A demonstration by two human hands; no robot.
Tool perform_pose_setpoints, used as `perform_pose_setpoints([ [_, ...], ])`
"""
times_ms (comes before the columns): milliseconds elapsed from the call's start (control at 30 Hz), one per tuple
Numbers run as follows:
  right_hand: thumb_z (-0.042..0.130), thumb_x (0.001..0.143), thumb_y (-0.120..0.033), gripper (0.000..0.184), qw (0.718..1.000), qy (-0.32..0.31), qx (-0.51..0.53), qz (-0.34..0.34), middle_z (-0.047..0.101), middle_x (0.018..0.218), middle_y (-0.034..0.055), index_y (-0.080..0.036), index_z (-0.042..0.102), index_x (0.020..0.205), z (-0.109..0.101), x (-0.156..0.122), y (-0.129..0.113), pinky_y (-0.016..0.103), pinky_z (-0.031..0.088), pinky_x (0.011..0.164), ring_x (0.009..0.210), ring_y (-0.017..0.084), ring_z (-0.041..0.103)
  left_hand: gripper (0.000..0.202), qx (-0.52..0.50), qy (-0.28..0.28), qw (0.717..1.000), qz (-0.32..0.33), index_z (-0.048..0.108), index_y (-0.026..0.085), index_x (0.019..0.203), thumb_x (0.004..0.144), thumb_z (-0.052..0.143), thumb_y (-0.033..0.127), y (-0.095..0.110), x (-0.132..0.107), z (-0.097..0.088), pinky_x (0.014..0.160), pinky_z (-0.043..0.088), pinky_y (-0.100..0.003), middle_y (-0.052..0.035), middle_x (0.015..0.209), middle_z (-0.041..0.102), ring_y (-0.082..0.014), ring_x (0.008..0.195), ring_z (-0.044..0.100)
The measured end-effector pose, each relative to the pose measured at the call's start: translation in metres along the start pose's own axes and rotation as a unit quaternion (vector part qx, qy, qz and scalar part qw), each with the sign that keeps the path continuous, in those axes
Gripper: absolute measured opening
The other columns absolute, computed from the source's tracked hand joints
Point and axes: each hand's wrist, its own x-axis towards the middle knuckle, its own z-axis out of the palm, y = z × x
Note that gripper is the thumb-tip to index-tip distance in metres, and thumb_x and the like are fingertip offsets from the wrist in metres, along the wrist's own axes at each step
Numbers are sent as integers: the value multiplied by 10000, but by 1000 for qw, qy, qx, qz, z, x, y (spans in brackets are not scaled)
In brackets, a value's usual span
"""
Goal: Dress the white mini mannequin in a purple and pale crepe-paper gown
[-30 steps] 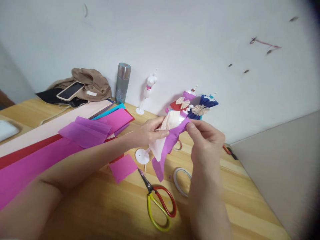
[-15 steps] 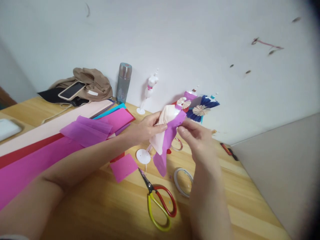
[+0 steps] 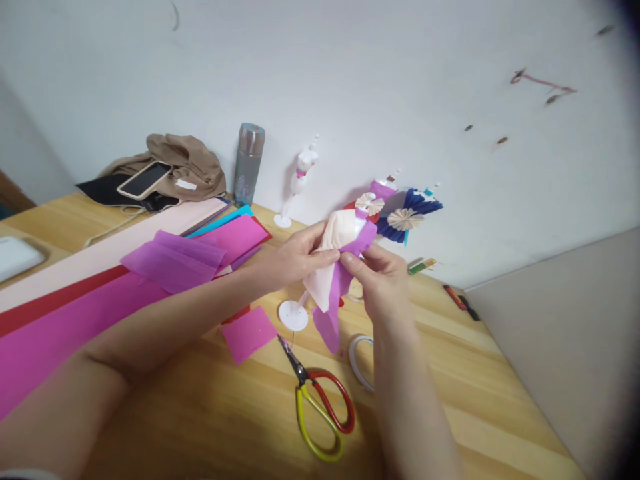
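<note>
A small white doll mannequin [image 3: 359,227] on a round white base [image 3: 293,315] is dressed in pale pink crepe paper [image 3: 339,230] and purple crepe paper [image 3: 327,327], with a pleated cream fan at its chest. My left hand [image 3: 304,253] is closed round the mannequin's left side, its thumb pressing the pale pink paper. My right hand [image 3: 383,273] pinches the purple paper at the waist, its thumb close to the left thumb. The mannequin's lower body is hidden by paper and fingers.
Scissors [image 3: 301,375] with red and yellow handles lie in front, near a tape roll [image 3: 357,363] and a pink paper square [image 3: 249,335]. Paper sheets [image 3: 125,297] spread left. Behind stand a bare mannequin [image 3: 303,170], a blue-dressed one [image 3: 420,207] and a thermos [image 3: 249,163].
My right hand has moved left and inward, bringing the purple paper edge across the waist toward my left thumb. My left hand keeps its hold on the mannequin.
</note>
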Motion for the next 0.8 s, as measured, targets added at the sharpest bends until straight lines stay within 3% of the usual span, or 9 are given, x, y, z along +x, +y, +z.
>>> perform_pose_setpoints([
  [300,779,638,-303,128,993,16,106,51,746,788,-6,-251,729,744,3,-1,5,385,551,772,718,197,668,452,-14,-28,999,-41,516,158,1298,876,595,298,3,-1,-2,869,488,-353,-90,1065,662,-214,947,632],
  [533,765,659,-304,141,994,28,94,44,735,790,-1,-240,719,776,3,1,9,368,544,775,717,191,657,429,4,-38,999,-28,595,122,1214,821,662,281,14,2,-6,898,491,-358,-126,1141,663,-248,1048,628],
  [700,756,649,-337,157,996,44,72,41,706,731,4,-224,694,739,5,4,13,360,545,740,671,182,631,472,7,45,999,-1,609,112,1204,772,704,277,16,5,-6,904,501,-376,-130,1116,685,-239,1032,649],
  [800,759,657,-334,150,996,37,79,36,706,733,0,-228,693,740,5,4,15,361,545,748,670,177,632,520,79,121,987,63,612,123,1211,726,733,267,15,4,-7,898,502,-349,-119,1113,685,-220,1039,639],
])
